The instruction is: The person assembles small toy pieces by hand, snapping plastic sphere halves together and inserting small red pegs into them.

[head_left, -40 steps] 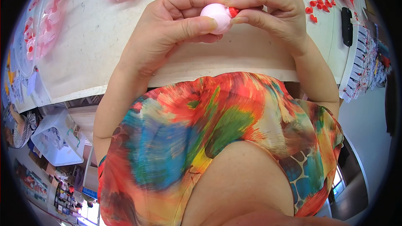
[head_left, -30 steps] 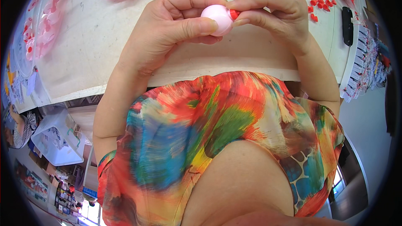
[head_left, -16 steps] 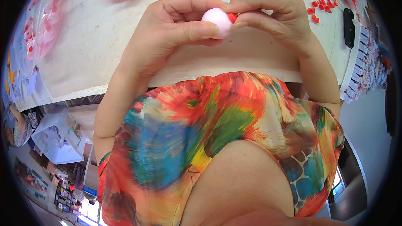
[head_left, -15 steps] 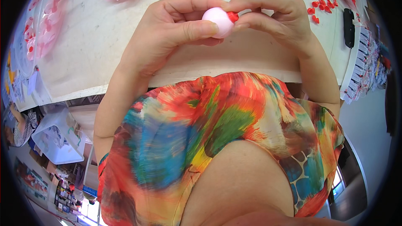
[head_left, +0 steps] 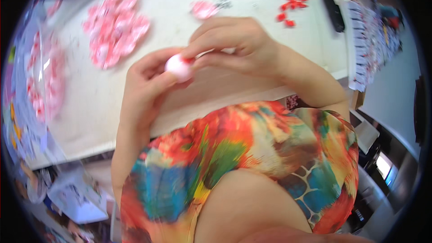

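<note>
Between the thumb and fingers of my left hand (head_left: 146, 78) is a small pale pink ball (head_left: 178, 69), held above the near part of the table. My right hand (head_left: 240, 47) pinches a red plug-like piece (head_left: 186, 59) at the ball's upper right side. That piece touches the ball, and fingers partly cover it. Motion blur hides how deep the red piece sits. Beyond my hands lies a lone pink petal-shaped piece (head_left: 204, 9).
A cluster of pink plastic pieces (head_left: 118, 31) lies left on the white table (head_left: 74, 130). Farther left is a clear bag of pink and red parts (head_left: 49, 78). Loose red pieces (head_left: 291, 5) and a black elongated object (head_left: 333, 11) lie at the far right. A white bin (head_left: 80, 200) stands lower left.
The view has swung, so the table's pink clusters show more. In the picture, both hands appear farther left and lower. They keep their hold on the ball and the red piece.
</note>
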A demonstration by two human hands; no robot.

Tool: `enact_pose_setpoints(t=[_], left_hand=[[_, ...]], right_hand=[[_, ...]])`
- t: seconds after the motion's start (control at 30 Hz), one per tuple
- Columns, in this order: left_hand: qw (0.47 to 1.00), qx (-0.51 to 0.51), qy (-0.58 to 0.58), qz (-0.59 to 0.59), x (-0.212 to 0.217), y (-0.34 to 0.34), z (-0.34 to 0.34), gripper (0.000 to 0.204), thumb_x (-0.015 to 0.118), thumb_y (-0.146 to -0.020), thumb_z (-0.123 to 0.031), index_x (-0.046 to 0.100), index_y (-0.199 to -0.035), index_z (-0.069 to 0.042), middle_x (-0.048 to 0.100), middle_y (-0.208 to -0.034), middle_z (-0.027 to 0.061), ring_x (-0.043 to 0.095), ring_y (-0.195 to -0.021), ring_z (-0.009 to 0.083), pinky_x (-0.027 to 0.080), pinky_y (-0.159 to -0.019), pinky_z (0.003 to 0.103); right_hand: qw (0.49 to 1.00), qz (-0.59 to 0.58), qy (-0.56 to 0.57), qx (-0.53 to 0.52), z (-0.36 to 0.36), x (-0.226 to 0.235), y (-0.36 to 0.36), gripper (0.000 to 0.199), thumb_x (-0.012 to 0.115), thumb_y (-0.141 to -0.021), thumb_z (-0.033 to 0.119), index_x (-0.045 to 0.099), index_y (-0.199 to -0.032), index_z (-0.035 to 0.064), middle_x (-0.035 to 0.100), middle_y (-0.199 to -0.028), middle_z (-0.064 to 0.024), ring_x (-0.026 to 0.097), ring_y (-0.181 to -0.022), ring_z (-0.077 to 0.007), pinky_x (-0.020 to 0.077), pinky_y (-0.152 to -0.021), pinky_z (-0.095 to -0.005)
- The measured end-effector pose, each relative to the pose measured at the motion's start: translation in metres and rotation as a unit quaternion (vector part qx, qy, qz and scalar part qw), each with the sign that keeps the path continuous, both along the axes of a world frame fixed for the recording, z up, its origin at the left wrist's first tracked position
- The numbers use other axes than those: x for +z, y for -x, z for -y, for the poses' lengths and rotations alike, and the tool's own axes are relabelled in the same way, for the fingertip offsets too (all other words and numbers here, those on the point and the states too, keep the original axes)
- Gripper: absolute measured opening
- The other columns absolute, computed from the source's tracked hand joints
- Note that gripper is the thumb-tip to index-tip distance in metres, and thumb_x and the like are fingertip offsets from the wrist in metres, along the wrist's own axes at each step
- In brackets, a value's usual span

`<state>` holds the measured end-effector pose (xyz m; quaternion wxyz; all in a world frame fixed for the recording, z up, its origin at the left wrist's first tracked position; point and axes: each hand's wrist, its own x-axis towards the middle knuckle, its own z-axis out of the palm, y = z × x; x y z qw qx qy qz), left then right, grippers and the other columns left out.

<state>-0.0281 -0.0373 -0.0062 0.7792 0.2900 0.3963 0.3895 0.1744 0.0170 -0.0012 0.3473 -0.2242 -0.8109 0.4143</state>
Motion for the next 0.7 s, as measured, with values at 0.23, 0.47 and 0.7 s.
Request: enact_pose_setpoints(t=[0.23, 0.47, 0.7], left_hand=[[0.997, 0.035, -0.037, 0.057, -0.008, 0.007, 0.008, 0.046, 0.066, -0.07, -0.016, 0.049, -0.109, 0.003, 0.057, -0.101, 0.0189, 0.059, -0.085, 0.0197, 0.051, -0.073, 0.027], [0.994, 0.082, -0.066, -0.033, 0.001, -0.003, 0.006, 0.044, 0.063, -0.069, -0.002, 0.049, -0.11, 0.002, 0.055, -0.104, 0.0182, 0.056, -0.094, 0.0204, 0.048, -0.077, 0.028], [0.997, 0.055, -0.046, 0.023, 0.01, 0.001, 0.009, 0.042, 0.058, -0.079, -0.009, 0.044, -0.117, 0.002, 0.055, -0.106, 0.014, 0.057, -0.092, 0.0201, 0.049, -0.08, 0.029]], right_hand=[[0.955, 0.123, -0.038, -0.268, -0.021, 0.044, -0.068, 0.018, 0.061, -0.075, 0.006, 0.062, -0.092, 0.0045, 0.062, -0.081, -0.0074, 0.057, -0.071, -0.0183, 0.0449, -0.059, -0.025], [0.834, 0.422, -0.233, -0.269, -0.039, 0.023, -0.115, 0.009, 0.061, -0.073, 0.006, 0.061, -0.081, 0.0019, 0.059, -0.073, -0.009, 0.057, -0.067, -0.0227, 0.0448, -0.06, -0.0272], [0.839, 0.42, -0.169, -0.303, -0.051, 0.006, -0.108, 0.021, 0.051, -0.083, 0.013, 0.057, -0.1, 0.004, 0.058, -0.086, -0.013, 0.056, -0.074, -0.0273, 0.0436, -0.068, -0.0316]])
